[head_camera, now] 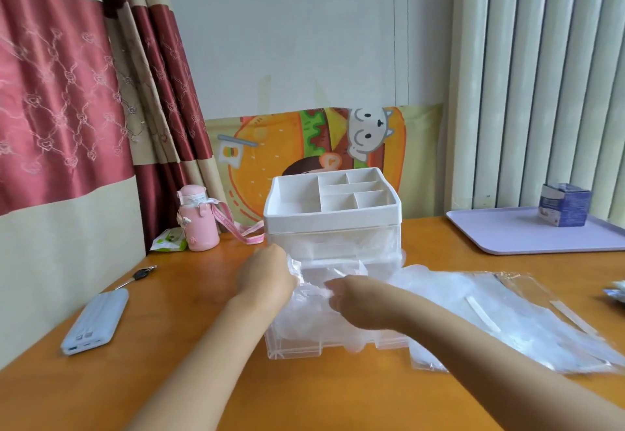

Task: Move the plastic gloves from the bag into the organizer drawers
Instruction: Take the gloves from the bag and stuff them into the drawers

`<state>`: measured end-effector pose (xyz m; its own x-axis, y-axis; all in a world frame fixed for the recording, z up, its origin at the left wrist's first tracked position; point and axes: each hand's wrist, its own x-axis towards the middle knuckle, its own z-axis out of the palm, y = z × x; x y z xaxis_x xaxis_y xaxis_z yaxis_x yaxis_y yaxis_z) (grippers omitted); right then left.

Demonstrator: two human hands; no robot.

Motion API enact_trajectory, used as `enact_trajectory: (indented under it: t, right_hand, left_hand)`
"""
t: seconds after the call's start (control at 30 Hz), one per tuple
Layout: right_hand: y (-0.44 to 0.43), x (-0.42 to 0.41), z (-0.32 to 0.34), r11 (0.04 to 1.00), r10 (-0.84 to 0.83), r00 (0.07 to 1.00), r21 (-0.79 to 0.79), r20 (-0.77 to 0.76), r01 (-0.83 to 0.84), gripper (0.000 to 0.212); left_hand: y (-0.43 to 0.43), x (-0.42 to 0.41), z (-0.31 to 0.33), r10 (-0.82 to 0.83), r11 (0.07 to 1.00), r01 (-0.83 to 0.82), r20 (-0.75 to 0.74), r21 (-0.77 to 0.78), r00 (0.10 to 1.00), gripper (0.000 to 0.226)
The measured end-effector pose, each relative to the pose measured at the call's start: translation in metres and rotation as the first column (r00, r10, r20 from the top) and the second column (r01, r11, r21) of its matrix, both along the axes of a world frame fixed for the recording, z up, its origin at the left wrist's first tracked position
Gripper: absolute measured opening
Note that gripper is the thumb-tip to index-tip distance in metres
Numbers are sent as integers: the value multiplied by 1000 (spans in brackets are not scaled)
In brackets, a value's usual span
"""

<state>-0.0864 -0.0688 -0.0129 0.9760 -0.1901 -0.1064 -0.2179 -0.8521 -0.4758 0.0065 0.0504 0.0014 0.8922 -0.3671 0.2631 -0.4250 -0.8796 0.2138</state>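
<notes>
A white organizer [333, 219] with a divided top tray stands mid-table. Its clear lower drawer [304, 351] is pulled out toward me and holds crumpled clear plastic gloves [304, 315]. My left hand [265, 277] and my right hand [353, 298] are both over the drawer, fingers curled into the gloves; the fingertips are hidden in the plastic. The clear plastic bag [507, 315] lies flat to the right of the drawer with more gloves inside.
A pale blue power bank [96, 320] and keys [140, 275] lie at the left. A pink bottle [198, 222] with a strap and a green packet [169, 244] stand behind. A lilac tray [527, 236] with a blue box [564, 206] sits at the right.
</notes>
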Motion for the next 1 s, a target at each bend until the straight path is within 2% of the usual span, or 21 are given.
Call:
enact_trajectory:
  t: [0.07,0.13,0.23,0.33,0.47,0.53,0.6,0.67,0.73,0.87,1.0]
  right_hand:
    - [-4,10,1,992,-13,995,-126,-94,1,36]
    - [-6,15,2,969,15,985,-239,-175,-58,43]
    - [-7,19,5,941,26,979,-327,-201,-92,55]
    - [-12,24,4,913,14,973,-393,-232,-107,51]
    - [-25,32,4,898,-8,969,-428,-249,-103,50]
    - [-31,34,3,895,-6,968,-433,-252,-107,58]
    - [-33,35,-1,901,3,967,-418,-255,-114,68]
    - [-31,37,-1,908,41,966,-394,-253,-142,74]
    - [-28,38,0,924,94,964,-338,-248,-177,73]
    - [-24,34,-1,973,36,983,-216,-181,-75,77]
    - [-25,32,-4,997,-68,994,22,-86,71,60]
  left_hand:
    - [1,0,-3,26,998,-27,24,54,999,4]
    - [0,-1,-6,36,987,-47,76,153,996,14]
    - [-4,-2,-8,-20,958,-19,132,285,991,20]
    - [-6,-2,-8,-67,934,6,159,358,985,20]
    - [-5,-5,-4,-56,937,-10,180,349,982,18]
    - [-2,-12,3,-58,963,-5,226,271,972,18]
    - [-2,-20,8,-108,985,69,260,157,959,21]
    - [-7,-29,8,-186,982,186,166,10,968,19]
    - [-15,-33,5,-238,969,235,-22,-80,971,25]
    - [-31,-21,-10,-204,969,236,-288,78,935,19]
    - [-37,-1,-24,-234,921,341,-432,189,871,38]
